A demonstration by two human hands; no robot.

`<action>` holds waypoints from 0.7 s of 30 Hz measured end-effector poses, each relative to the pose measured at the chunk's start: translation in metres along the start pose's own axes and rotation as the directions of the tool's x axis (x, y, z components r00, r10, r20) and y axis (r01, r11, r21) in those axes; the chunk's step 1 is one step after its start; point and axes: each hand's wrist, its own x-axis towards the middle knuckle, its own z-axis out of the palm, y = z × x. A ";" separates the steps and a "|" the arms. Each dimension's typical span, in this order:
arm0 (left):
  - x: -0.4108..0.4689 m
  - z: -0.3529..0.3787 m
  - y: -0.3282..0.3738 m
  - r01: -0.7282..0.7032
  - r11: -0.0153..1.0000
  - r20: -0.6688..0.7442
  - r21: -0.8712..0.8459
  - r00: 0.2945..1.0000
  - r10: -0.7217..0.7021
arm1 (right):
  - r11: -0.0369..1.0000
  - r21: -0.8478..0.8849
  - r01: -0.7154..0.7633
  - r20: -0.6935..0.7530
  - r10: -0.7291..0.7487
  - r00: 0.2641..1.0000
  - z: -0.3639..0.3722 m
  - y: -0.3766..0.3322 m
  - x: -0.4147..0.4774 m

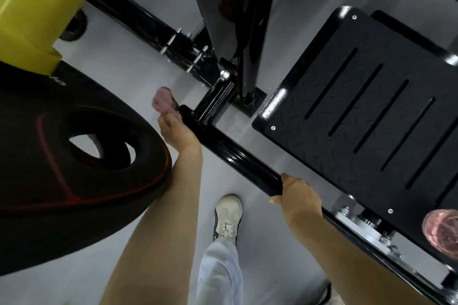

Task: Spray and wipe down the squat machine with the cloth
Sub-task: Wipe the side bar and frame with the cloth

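Cloth [163, 101] sits at upper-left end of diagonal squat machine bar [231, 155]

I am looking down on a smooth, pale grey floor [138, 74]. The squat machine [247, 164] stands on it. Its square black base plate [257, 96] lies flat on the floor at the foot of an upright post, just beside a corner of the black tread-patterned foot platform [371, 106]. One white sneaker [228, 215] is planted on the floor near the machine's low black tube. I cannot tell whether the dark round piece [74, 25] under the yellow part touches the floor.
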 end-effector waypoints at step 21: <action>0.057 0.010 -0.048 0.452 0.719 0.518 -0.529 0.842 -0.149 | 0.999 -0.012 0.045 -0.025 -0.045 0.999 0.004 0.005 0.006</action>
